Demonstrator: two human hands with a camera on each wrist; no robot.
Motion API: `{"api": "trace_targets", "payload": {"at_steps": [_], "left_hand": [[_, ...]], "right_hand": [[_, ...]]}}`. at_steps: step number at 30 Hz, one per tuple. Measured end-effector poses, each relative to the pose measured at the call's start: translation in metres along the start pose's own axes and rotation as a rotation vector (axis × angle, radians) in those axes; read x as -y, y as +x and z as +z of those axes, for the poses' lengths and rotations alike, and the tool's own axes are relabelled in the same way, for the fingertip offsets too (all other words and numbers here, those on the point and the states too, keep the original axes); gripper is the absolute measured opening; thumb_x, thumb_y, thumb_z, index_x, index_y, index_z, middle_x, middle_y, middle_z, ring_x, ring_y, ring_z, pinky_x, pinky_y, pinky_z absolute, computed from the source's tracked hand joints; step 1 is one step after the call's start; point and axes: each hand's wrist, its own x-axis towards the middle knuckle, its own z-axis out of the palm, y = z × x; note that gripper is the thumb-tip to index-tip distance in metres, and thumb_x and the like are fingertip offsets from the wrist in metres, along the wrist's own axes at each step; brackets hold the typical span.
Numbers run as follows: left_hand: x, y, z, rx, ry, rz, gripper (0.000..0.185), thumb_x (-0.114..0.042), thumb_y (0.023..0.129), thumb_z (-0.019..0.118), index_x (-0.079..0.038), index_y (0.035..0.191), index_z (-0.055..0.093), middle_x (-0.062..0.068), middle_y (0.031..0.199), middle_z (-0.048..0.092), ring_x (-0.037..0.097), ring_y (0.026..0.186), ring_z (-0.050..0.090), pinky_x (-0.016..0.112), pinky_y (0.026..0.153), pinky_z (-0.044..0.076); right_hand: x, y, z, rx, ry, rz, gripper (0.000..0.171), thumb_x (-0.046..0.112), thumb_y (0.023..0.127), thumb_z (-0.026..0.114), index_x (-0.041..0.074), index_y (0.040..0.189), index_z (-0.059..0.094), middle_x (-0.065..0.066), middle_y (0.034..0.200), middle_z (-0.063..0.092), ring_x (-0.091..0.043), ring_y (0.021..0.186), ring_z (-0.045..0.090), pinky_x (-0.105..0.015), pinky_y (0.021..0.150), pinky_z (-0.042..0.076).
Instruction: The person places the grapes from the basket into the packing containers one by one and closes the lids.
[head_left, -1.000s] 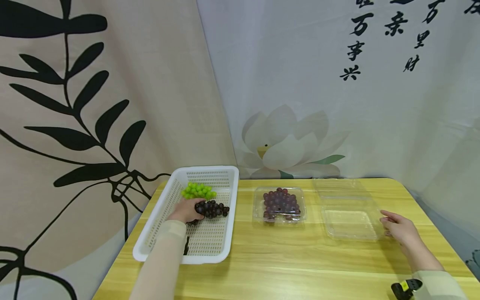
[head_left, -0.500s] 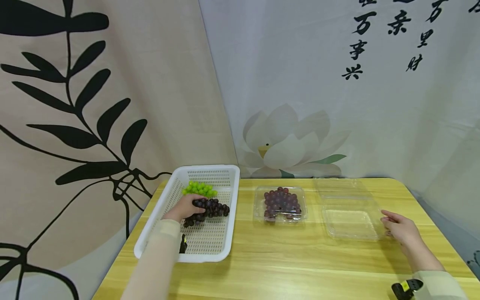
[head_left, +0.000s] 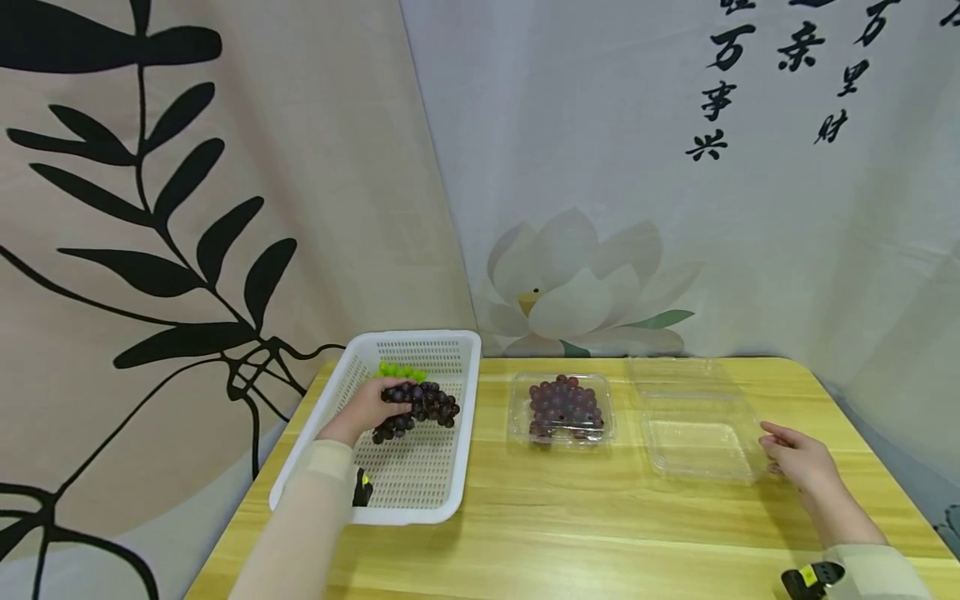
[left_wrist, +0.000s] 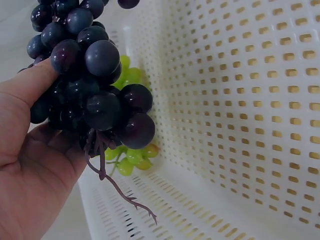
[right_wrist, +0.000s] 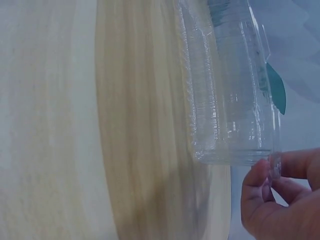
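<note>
My left hand [head_left: 362, 410] grips a bunch of dark purple, nearly black grapes [head_left: 429, 403] above the white perforated basket [head_left: 470, 425]. In the left wrist view the thumb and fingers curl round the bunch, and a bare brown stem [left_wrist: 102, 165] hangs from it. Green grapes [head_left: 401, 371] lie in the basket behind, partly hidden by the dark bunch. At the right, an opened clear plastic box [head_left: 693, 446] lies on the table with its lid folded back. My right hand [head_left: 804, 458] pinches the rim of this box between thumb and fingers, as the right wrist view shows.
A closed clear box of reddish-purple grapes [head_left: 564, 410] stands between the basket and the opened box. The wooden table [head_left: 570, 525] ends at a printed curtain [head_left: 570, 167] along the back.
My left hand has lifted the dark grapes a little off the basket floor, and they now cover more of the green grapes. The right hand and the opened box have stayed put.
</note>
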Motion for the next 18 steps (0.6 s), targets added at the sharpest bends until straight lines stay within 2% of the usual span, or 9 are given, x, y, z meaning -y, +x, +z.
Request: {"api": "trace_targets", "payload": {"at_steps": [6, 9, 18], "left_hand": [[-0.004, 0.002, -0.006, -0.045, -0.062, 0.075, 0.044, -0.014, 0.083, 0.073, -0.011, 0.125, 0.062, 0.021, 0.132, 0.055, 0.041, 0.123, 0.049, 0.053, 0.101, 0.041], [-0.008, 0.002, -0.008, -0.059, -0.063, 0.12, 0.043, -0.012, 0.082, 0.074, -0.011, 0.124, 0.063, 0.021, 0.129, 0.057, 0.041, 0.119, 0.052, 0.052, 0.099, 0.044], [-0.021, 0.002, -0.01, -0.084, -0.095, 0.16, 0.044, -0.012, 0.082, 0.073, -0.015, 0.125, 0.063, 0.016, 0.132, 0.056, 0.037, 0.125, 0.049, 0.05, 0.102, 0.042]], "right_hand": [[-0.001, 0.0, 0.001, 0.005, 0.005, -0.001, 0.053, 0.017, 0.101, 0.041, -0.01, 0.144, 0.025, 0.014, 0.092, 0.052, 0.006, 0.074, 0.052, -0.023, 0.065, 0.053], [-0.003, 0.001, 0.002, -0.01, 0.024, 0.008, 0.053, 0.018, 0.101, 0.043, -0.008, 0.145, 0.028, 0.01, 0.093, 0.053, 0.004, 0.074, 0.052, -0.024, 0.064, 0.053], [-0.002, -0.002, 0.003, 0.012, 0.017, 0.006, 0.055, 0.019, 0.1, 0.043, -0.009, 0.145, 0.025, 0.016, 0.092, 0.051, 0.01, 0.075, 0.051, -0.022, 0.068, 0.054]]}}
